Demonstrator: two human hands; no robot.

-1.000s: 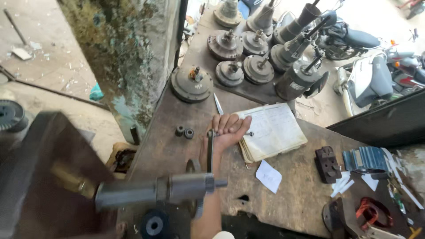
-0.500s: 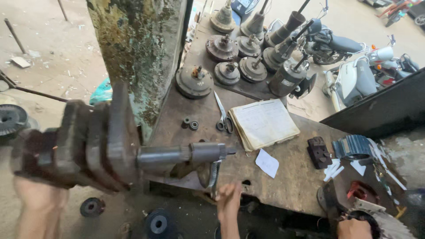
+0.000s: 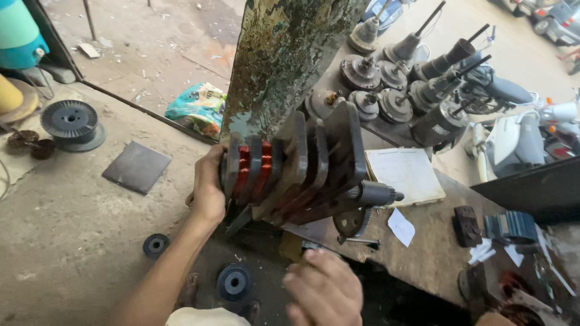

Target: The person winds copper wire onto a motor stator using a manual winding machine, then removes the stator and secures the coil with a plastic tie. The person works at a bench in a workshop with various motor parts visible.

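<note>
My left hand point(image 3: 208, 192) presses against the left end of a stepped winding former point(image 3: 296, 166), a stack of dark plates with copper wire wound in its left slots. The former sits on a shaft point(image 3: 374, 194) that points right over the workbench point(image 3: 435, 241). My right hand point(image 3: 323, 288) is low in front of the bench edge, fingers curled near a small crank handle point(image 3: 359, 241) under a gear point(image 3: 351, 222). Whether it grips anything is hidden.
A rusty metal post point(image 3: 290, 54) stands behind the former. Several motor rotors point(image 3: 393, 78) stand at the bench's far end. An open notebook point(image 3: 403, 175), paper scraps and small dark parts lie on the bench. Black spools point(image 3: 234, 282) and a plate lie on the floor.
The view has swung left and down. The former now shows copper wire in its slots, my left hand has come up onto its end, and my right hand has dropped below the bench edge.
</note>
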